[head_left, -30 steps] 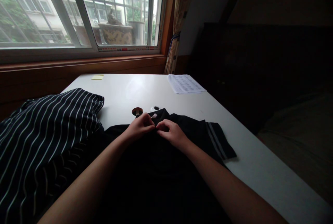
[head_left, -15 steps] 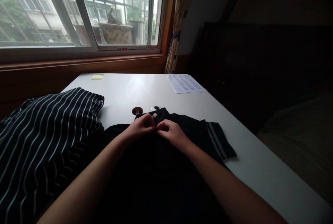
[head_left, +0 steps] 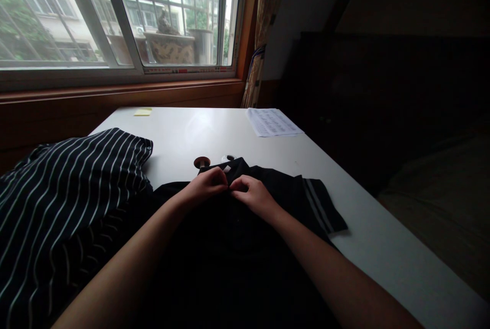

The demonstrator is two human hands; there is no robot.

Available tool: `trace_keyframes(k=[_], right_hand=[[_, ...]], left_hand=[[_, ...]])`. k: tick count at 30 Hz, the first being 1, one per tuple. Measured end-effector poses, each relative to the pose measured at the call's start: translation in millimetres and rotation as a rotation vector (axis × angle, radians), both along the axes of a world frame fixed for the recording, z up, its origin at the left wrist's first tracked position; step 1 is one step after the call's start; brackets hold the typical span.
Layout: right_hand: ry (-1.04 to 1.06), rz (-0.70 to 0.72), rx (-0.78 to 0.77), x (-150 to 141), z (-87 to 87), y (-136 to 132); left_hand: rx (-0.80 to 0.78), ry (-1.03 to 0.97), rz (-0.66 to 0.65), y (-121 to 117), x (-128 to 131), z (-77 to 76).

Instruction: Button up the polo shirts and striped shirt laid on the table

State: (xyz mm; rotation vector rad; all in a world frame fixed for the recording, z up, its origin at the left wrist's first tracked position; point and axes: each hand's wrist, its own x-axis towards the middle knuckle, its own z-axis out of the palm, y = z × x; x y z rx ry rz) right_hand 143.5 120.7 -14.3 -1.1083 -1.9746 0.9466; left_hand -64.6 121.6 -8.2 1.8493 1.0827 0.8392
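A black short-sleeved shirt (head_left: pixel 245 247) lies spread on the white table, its collar end away from me. Two grey stripes ring its right sleeve (head_left: pixel 323 206). At the collar, next to a small white label (head_left: pixel 227 169), my left hand (head_left: pixel 210 182) is closed in a pinch on the shirt's front. My right hand (head_left: pixel 250 192) pinches the cloth just beside it, and the fingertips of both hands nearly meet. Whether a button sits between the fingers is too dark and small to tell.
A striped dark garment (head_left: pixel 84 186) is heaped at the left. Beyond the collar stand a brown spool (head_left: pixel 201 161) and a white round object (head_left: pixel 228 158). Printed papers (head_left: pixel 273 122) and a yellow sticky note (head_left: pixel 143 111) lie at the far side of the table (head_left: pixel 184 132), below a window.
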Motion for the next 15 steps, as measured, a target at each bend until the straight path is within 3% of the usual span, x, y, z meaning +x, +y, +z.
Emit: trace_keyframes(k=[10,15], right_hand=[[-0.02,0.022,0.048,1.5,2.4,-0.7],[-0.014,0.043,0.059,2.0,1.2,0.4]], left_hand=[[0.07,0.047,0.035,-1.7,5.0,-9.8],[0.085,0.033,0.013,-4.3,2.9,-2.9]])
